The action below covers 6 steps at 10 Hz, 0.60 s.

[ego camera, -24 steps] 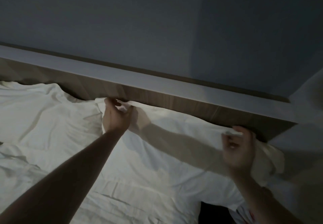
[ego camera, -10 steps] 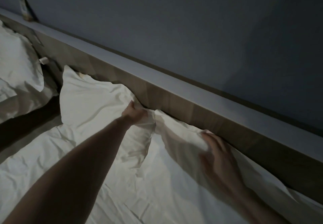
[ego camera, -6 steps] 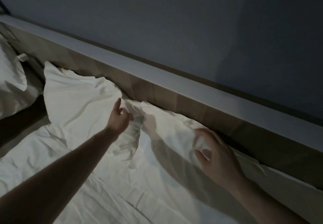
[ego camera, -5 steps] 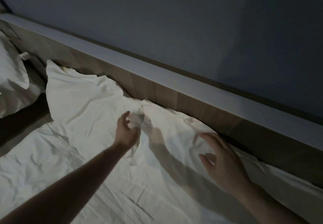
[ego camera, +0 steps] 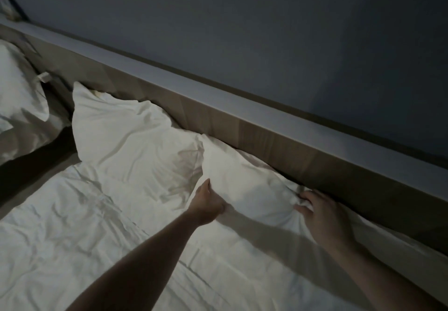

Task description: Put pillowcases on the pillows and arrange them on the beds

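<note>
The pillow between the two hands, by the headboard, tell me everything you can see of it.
The pillow is in a plain white, creased, cloth-like case. It lies on the white bed sheet, its far edge against the wooden headboard, its left end touching a second white pillow. The left hand grips its near left edge; the right hand pinches bunched fabric at its right side. Its right end is hidden by the right hand.

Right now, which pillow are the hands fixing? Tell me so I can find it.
Find the long wooden headboard under the dark wall. Two white pillows lie along it on this bed. It's the right pillow, the one with the left hand and right hand on its two sides; the left pillow is untouched.
</note>
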Available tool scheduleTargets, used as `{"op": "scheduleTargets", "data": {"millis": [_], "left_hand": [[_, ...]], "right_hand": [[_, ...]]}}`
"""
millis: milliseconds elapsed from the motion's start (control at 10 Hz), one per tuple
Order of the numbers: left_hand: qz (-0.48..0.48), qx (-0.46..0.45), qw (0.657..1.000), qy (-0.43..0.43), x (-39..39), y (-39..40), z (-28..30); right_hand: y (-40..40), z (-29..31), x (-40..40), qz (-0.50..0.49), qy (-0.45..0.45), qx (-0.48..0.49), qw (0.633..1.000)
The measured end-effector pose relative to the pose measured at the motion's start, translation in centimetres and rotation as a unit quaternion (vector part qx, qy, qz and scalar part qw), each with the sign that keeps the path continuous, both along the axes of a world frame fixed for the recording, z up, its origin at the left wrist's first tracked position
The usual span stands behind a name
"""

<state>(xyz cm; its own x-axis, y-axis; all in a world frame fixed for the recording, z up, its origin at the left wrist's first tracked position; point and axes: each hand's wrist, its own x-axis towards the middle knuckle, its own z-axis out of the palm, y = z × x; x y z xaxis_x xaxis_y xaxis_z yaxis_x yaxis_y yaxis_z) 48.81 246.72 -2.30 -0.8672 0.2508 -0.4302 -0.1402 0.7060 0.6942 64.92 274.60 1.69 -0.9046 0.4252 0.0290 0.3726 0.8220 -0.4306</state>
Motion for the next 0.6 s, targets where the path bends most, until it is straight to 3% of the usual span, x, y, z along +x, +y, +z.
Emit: {"op": "scheduleTargets", "data": {"millis": [200, 400, 600], "left_hand": [[-0.062, -0.070, 0.996, 0.004, 2.7, -0.3, 2.9], [-0.158, -0.097, 0.981, 0.057, 8.2, -4.3, 8.2], [-0.167, -0.091, 0.976, 0.103, 15.4, -11.0, 12.9]], "right_hand": [[-1.2, 1.8, 1.2, 0.017, 0.024, 0.003, 1.000], [-4.2, 4.2, 5.8, 0.013, -0.046, -0.068, 0.997], [-9.3, 8.2, 11.4, 0.052, -0.084, -0.173, 0.980]]}}
